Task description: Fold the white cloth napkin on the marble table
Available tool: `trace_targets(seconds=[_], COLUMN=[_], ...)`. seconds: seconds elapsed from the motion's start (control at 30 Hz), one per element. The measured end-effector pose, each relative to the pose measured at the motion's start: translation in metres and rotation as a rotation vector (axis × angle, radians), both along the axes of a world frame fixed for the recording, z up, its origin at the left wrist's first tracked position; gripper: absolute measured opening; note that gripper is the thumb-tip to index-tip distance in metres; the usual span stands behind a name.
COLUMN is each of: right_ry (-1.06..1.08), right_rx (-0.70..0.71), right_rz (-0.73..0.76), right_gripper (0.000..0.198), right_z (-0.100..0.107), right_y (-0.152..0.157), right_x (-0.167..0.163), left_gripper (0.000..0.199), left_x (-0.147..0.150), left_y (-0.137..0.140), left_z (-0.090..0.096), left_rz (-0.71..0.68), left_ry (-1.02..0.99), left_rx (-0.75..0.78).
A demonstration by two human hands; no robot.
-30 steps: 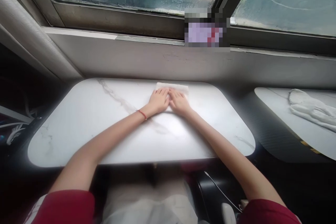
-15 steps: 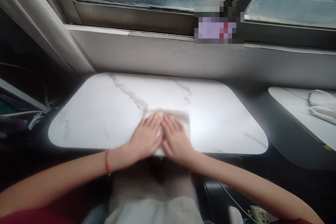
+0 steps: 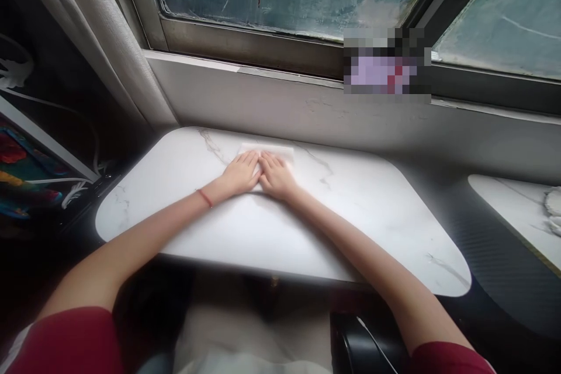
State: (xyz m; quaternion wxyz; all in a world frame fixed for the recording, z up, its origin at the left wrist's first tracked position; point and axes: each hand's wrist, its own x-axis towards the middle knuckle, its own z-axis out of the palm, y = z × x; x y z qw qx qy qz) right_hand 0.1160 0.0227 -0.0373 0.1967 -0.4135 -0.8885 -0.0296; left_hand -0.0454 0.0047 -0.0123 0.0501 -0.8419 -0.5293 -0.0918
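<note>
Both hands lie flat, side by side, on a thin white cloth toward the far side of a white marble-patterned tabletop. My left hand, below a red string bracelet, presses down with its fingers stretched forward. Beside it, my right hand rests palm down, fingers also straight; the thumbs nearly meet. Most of the cloth is hidden under the palms, with a strip showing beyond the fingertips.
A window frame and pale wall rise behind the table. On the left hangs a light curtain, near cables and a colourful item. A second marbled tabletop stands at right, with a white bundle at its edge.
Both hands have slid the cloth away from the table's near edge toward the wall, and the arms are stretched out farther. The camera view has shifted and tilted slightly.
</note>
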Motion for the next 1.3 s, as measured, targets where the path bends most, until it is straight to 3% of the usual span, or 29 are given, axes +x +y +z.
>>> trace_targets(seconds=[0.13,0.3,0.47,0.63,0.83,0.97,1.17,1.3], right_ry=[-0.015,-0.020,-0.012,-0.014,0.025,0.020,0.064,0.083], right_rx=[-0.010,-0.023,-0.028,-0.011,0.000,-0.010,0.071,0.151], right_rz=[-0.039,0.020,0.097,0.109,0.104,0.126,0.378,0.543], right_gripper=[0.059,0.057,0.056,0.056,0.053,0.056,0.060,0.063], right_z=[0.003,0.006,0.009,0.006,0.008,0.010,0.003,0.004], right_y=[0.030,0.057,0.072,0.055,0.005,-0.033,-0.090,-0.123], right_x=[-0.015,-0.038,-0.057,-0.060,-0.074,-0.089,-0.104,-0.110], left_gripper=[0.061,0.059,0.059,0.055,0.051,0.050,0.054,0.058], left_x=[-0.016,-0.038,-0.052,-0.048,-0.047,-0.060,-0.086,-0.099], left_y=[0.031,0.047,0.046,0.027,-0.009,-0.048,-0.140,-0.196], left_z=[-0.007,-0.012,-0.005,-0.001,0.010,0.017,-0.012,-0.024], left_rz=[-0.006,0.065,0.174,0.206,0.237,0.219,0.304,0.339], left_ry=[-0.068,-0.105,-0.053,0.017,0.167,0.194,0.103,0.067], left_rx=[0.007,0.038,0.020,0.031,0.006,-0.009,0.283,0.370])
